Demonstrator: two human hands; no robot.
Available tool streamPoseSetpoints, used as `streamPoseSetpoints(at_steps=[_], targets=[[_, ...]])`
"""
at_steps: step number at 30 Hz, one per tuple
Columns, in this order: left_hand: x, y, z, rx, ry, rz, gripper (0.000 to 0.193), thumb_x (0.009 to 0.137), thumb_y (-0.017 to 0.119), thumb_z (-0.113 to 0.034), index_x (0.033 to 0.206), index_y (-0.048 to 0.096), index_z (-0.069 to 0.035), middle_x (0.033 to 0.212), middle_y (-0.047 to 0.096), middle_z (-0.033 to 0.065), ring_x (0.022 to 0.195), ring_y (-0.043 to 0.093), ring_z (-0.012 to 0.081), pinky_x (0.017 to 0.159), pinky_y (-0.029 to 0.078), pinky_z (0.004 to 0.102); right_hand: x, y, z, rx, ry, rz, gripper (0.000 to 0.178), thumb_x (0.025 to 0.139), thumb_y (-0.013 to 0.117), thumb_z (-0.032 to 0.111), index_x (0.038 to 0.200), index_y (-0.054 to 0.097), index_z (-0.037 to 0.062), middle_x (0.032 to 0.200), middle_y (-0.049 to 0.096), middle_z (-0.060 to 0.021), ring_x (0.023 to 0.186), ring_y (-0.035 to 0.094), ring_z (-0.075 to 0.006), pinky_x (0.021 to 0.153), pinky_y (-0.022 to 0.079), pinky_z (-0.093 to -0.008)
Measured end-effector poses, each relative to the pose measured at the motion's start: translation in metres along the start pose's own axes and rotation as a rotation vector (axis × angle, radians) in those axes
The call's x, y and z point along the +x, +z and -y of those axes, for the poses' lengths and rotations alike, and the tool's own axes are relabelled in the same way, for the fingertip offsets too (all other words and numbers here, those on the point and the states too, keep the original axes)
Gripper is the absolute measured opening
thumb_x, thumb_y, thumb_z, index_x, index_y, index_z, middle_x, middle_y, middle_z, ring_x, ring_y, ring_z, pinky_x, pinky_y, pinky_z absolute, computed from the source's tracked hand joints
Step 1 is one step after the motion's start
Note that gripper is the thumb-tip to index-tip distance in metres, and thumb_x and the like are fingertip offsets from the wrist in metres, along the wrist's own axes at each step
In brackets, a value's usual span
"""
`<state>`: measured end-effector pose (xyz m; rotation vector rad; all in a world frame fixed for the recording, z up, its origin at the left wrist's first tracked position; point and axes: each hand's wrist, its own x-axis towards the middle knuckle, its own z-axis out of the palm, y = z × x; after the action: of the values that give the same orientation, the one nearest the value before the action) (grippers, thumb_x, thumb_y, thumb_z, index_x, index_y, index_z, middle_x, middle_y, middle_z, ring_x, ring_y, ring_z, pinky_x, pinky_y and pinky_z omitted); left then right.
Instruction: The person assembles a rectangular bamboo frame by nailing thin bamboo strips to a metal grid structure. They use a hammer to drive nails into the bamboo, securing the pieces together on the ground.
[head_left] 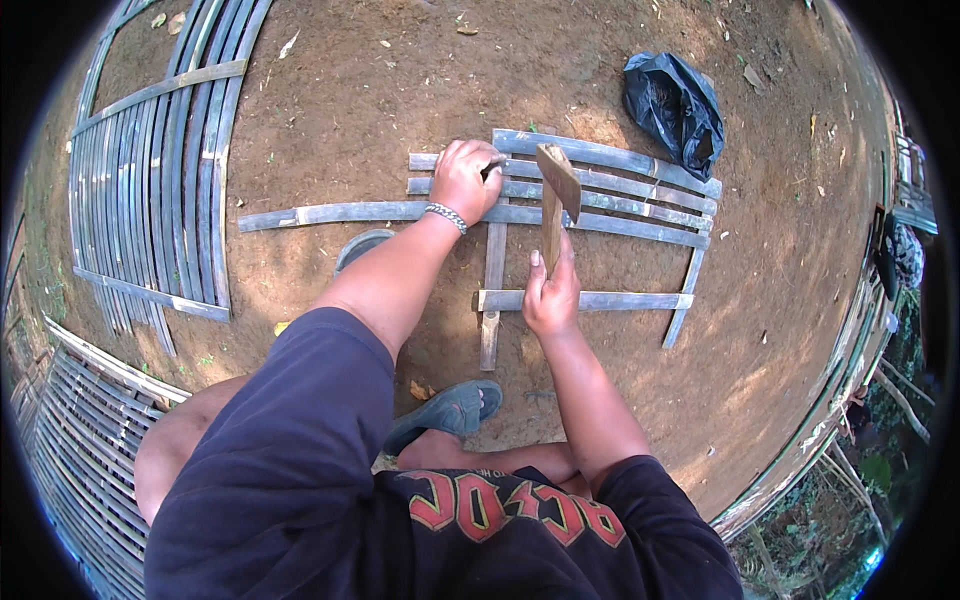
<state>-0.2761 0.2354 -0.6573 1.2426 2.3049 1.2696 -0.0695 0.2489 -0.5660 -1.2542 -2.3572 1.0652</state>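
Observation:
My right hand [553, 290] is wrapped round the handle of a wooden mallet [559, 180], whose head is raised over the slats of a bamboo frame [610, 219]. At the left end of these slats, my left hand [465, 182] is closed, its fingers bent near the joint with an upright strip [494, 265]. Something small and dark shows at its fingertips, too small to make out. The slats lie side by side across two upright strips, and a lower crosspiece [590, 301] spans them nearer to me. One long slat [330, 214] sticks out far to the left under my left wrist.
A black plastic bag [675, 110] lies at the frame's far right corner. Larger bamboo panels rest on the ground at far left [180, 180] and lower left [90, 430]. My sandalled foot [445, 418] is near the frame's lower end. Bare brown soil [360, 90] surrounds everything.

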Motion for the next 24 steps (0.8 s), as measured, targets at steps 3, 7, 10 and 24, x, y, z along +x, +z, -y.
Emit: streamPoseSetpoints(at_steps=[3,7,10,24], targets=[[-0.002,0.001,0.005,-0.027,-0.02,-0.011,0.022,0.076,0.062,-0.003,0.097,0.068,-0.007,0.109,0.067,0.0129,0.107,0.062,0.0352,0.098,0.048,0.0475,0.002,0.0,0.0,-0.063,0.132,0.142,0.056,0.1,0.058,0.012,0.153,0.039,0.01,0.135,0.06,-0.0278,0.116,0.062,-0.0498,0.095,0.052,-0.0529],[0.0,-0.002,0.001,-0.015,-0.046,-0.001,0.024,0.076,0.062,0.0,0.1,0.063,-0.004,0.108,0.064,0.0146,0.103,0.063,0.0358,0.095,0.05,0.0458,0.01,-0.004,0.006,-0.053,0.093,0.088,0.056,0.1,0.059,0.01,0.152,0.038,0.0061,0.135,0.06,-0.0279,0.119,0.06,-0.0494,0.098,0.051,-0.0519],[0.0,-0.002,0.002,-0.04,-0.064,0.016,0.024,0.076,0.062,0.0,0.1,0.062,-0.003,0.107,0.064,0.0147,0.101,0.063,0.0358,0.094,0.05,0.0456,0.001,0.0,0.0,0.033,-0.103,-0.054,0.055,0.1,0.059,0.012,0.151,0.04,0.006,0.133,0.061,-0.0281,0.118,0.061,-0.0494,0.097,0.052,-0.052],[0.0,-0.001,0.001,-0.017,-0.075,0.016,0.026,0.076,0.061,0.001,0.101,0.061,-0.003,0.105,0.063,0.0145,0.099,0.064,0.0347,0.091,0.051,0.0451,0.004,0.008,-0.01,-0.137,0.053,0.143,0.055,0.099,0.06,0.012,0.15,0.039,0.0077,0.129,0.063,-0.0298,0.109,0.064,-0.0503,0.091,0.053,-0.0551]])
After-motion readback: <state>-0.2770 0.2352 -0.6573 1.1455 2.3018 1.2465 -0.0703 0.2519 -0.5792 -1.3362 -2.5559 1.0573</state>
